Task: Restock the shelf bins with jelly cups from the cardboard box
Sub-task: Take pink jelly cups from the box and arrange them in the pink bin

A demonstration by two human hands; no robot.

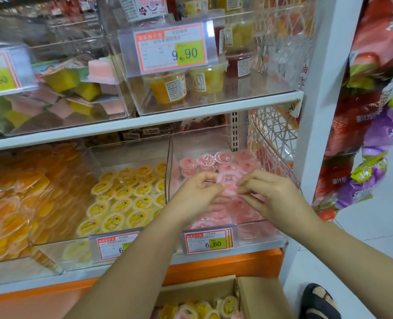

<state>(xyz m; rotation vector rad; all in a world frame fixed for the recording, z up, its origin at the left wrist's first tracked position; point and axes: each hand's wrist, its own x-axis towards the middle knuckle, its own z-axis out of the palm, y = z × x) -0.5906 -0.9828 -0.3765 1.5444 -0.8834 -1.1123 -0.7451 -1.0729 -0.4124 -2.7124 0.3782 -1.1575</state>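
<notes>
Now both hands are in the pink bin (170,153): left hand (196,192) and right hand (270,192), fingers curled, pinch a pink cup (226,179) between them, possibly a joined cluster, since blur hides the edges. Below the shelf sits the box (257,295), holding more cups.

bare forearms; left hand (196,192), right hand (272,194) bare; black strappy sandal (313,306) on foot.
</notes>
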